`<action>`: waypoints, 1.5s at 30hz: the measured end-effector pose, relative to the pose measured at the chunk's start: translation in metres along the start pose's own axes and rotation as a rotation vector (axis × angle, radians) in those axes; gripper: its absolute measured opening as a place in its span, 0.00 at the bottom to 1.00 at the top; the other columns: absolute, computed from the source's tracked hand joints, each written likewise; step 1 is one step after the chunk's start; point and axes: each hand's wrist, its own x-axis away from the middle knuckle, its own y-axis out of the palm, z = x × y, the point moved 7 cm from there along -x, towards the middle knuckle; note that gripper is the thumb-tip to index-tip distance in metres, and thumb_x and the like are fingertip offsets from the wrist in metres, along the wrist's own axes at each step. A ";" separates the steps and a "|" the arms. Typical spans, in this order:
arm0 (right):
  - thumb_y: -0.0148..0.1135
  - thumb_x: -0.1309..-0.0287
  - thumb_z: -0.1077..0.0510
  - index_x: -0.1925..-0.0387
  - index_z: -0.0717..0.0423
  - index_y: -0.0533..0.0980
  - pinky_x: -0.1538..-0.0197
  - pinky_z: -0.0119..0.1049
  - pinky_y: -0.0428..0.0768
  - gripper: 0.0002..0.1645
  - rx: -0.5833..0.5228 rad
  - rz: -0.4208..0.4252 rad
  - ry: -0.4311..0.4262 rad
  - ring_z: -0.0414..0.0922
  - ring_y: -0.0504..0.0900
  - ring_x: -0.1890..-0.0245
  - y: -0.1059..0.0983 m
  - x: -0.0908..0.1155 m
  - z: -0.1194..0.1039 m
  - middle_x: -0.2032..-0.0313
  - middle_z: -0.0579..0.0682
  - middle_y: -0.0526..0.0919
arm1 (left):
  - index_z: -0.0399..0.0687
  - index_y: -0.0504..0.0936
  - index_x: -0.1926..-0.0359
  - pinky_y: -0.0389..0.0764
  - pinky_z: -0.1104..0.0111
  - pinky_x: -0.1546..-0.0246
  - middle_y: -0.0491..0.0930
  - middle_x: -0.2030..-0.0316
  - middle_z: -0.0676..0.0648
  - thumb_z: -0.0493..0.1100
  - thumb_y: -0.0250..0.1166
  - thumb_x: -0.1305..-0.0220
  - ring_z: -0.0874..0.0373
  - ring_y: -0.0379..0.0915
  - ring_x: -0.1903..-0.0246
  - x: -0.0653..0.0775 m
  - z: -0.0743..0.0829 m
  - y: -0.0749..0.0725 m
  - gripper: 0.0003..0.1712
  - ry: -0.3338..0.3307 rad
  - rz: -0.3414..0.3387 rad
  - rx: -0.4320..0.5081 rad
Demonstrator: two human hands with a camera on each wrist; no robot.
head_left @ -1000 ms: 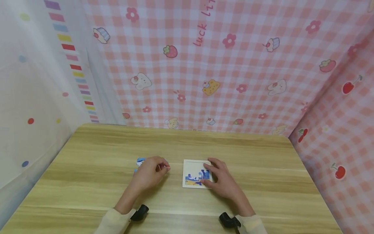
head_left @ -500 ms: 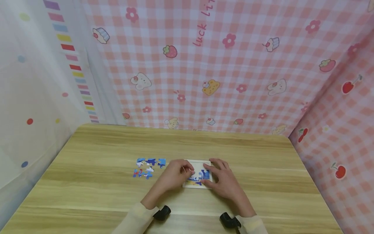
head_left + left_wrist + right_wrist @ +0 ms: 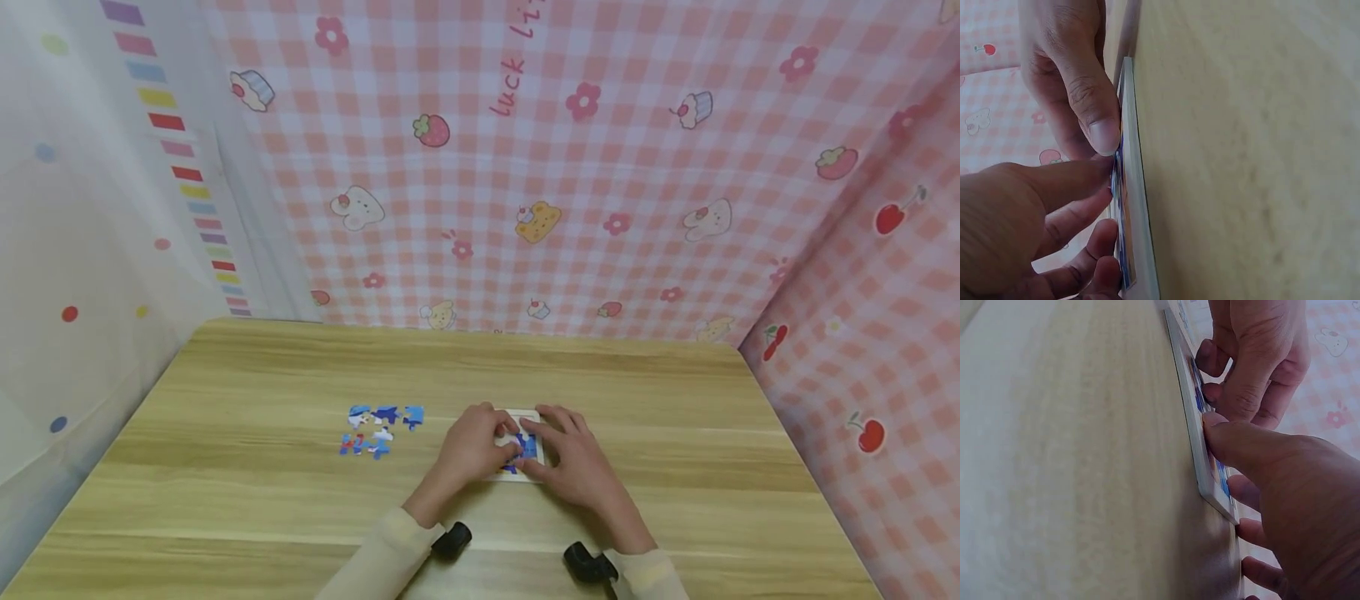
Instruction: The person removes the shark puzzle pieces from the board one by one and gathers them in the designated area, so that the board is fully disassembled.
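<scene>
A white-rimmed jigsaw tray point(image 3: 534, 481) lies on the table, part of its blue and yellow picture point(image 3: 529, 447) showing between the hands. My left hand point(image 3: 472, 446) reaches over the tray's left half, thumb and forefinger pinching a puzzle piece point(image 3: 1114, 177) down at the picture's surface; the fingers hide most of it. On the tray's right side rests my right hand point(image 3: 576, 454). Its thumb point(image 3: 1219, 425) presses on the picture near the front rim, while its other fingers spread along the right and far edges. In the right wrist view, the two hands nearly meet over the tray point(image 3: 1210, 490).
Several loose jigsaw pieces point(image 3: 386, 414) in blue, white and red lie left of the tray in two rough rows on the wooden table point(image 3: 247, 475). A pink checked cloth point(image 3: 480, 167) hangs behind the table, and another cloth hangs at each side.
My left hand has moved right from the loose pieces onto the tray, carrying a puzzle piece and uncovering the pile. The right hand has stayed at the tray's right side.
</scene>
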 end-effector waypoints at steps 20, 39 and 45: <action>0.72 0.41 0.40 0.32 0.45 0.76 0.27 0.62 0.63 0.37 -0.018 -0.040 0.044 0.57 0.61 0.25 0.004 -0.005 0.004 0.26 0.53 0.67 | 0.47 0.81 0.66 0.76 0.74 0.71 0.82 0.74 0.52 0.31 0.70 0.41 0.66 0.74 0.75 -0.004 -0.005 0.000 0.08 0.052 0.032 0.338; 0.72 0.41 0.39 0.31 0.43 0.75 0.26 0.63 0.61 0.38 -0.024 -0.051 0.079 0.58 0.59 0.24 0.004 -0.002 0.005 0.25 0.52 0.65 | 0.47 0.84 0.62 0.77 0.73 0.71 0.83 0.74 0.52 0.32 0.71 0.37 0.63 0.76 0.74 0.033 -0.039 -0.034 0.06 0.067 0.080 0.406; 0.72 0.41 0.39 0.31 0.43 0.75 0.26 0.63 0.61 0.38 -0.036 -0.052 0.086 0.57 0.59 0.24 0.004 0.000 0.006 0.24 0.52 0.65 | 0.48 0.85 0.63 0.78 0.74 0.67 0.84 0.73 0.52 0.33 0.71 0.38 0.64 0.76 0.72 0.045 -0.058 -0.052 0.06 0.057 0.102 0.388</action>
